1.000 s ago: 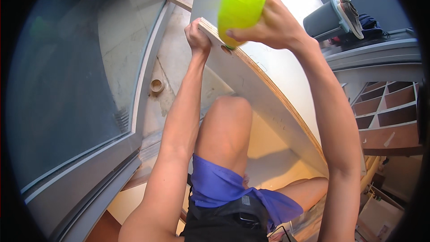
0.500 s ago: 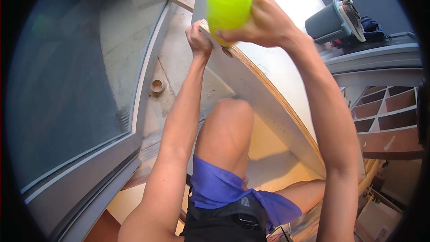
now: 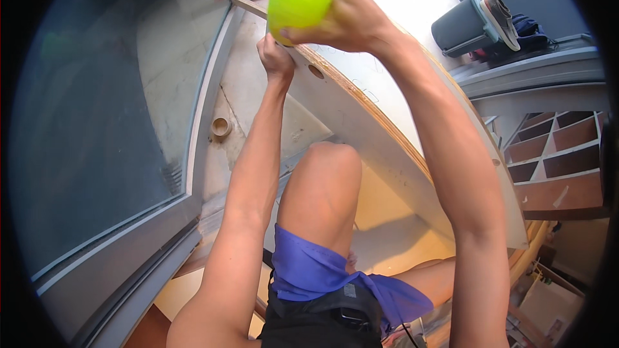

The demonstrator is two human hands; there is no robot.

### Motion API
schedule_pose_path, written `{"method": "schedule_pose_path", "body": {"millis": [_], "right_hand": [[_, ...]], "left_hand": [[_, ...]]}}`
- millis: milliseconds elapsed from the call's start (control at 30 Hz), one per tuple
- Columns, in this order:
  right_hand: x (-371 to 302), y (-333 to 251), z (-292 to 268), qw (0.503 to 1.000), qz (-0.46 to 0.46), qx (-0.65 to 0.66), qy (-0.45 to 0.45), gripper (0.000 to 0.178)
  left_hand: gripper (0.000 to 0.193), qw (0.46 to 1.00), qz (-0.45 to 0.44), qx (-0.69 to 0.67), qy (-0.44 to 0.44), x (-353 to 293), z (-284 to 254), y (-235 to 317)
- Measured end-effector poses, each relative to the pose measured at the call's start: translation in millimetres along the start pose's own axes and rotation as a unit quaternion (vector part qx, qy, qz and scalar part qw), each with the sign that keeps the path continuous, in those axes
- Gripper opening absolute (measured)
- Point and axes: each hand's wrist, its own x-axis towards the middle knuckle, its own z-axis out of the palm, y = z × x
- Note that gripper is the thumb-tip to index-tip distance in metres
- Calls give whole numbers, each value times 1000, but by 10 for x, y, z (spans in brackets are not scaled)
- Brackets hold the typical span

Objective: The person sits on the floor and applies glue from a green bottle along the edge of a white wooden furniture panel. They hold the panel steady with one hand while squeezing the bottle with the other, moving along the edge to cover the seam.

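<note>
My right hand [image 3: 348,19] is wrapped around a bright yellow-green bottle [image 3: 302,0], whose top runs out of view. The bottle's narrow lower end points down at the far end of a plywood panel [image 3: 367,116] standing on edge. Whether it touches the edge cannot be seen. My left hand [image 3: 276,57] grips that same far end, just below the bottle, with its fingers curled and partly hidden. Close to my hands, a round hole [image 3: 315,72] pierces the panel near its layered upper edge. My bent knee is beside the panel's near part.
On the left stands a glass door [image 3: 97,116] in a grey frame. A brown tape roll [image 3: 221,127] lies on the pale floor. Another white board [image 3: 496,180] is beyond the panel. At the right are a grey bin [image 3: 461,24] and a compartmented wooden shelf [image 3: 558,154].
The bottle and my right hand have moved farther along the panel's edge, away from me and to the left. My left hand keeps its grip. The whole view has shifted slightly.
</note>
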Motion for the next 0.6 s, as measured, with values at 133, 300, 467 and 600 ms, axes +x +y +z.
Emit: {"method": "schedule_pose_path", "body": {"millis": [133,300,467,600], "right_hand": [[127,-15,33,1000,1,-5,7,30],[-148,-82,-242,999,6,3,-40,31],[-2,-45,-127,996,81,9,-21,37],[319,2,25,996,58,62,-24,24]], "left_hand": [[46,999,3,10,52,23,-40,-43],[45,993,46,93,47,-33,-71,16],[44,995,21,91,32,-32,-53,27],[46,998,-8,47,34,-22,-45,-36]]}}
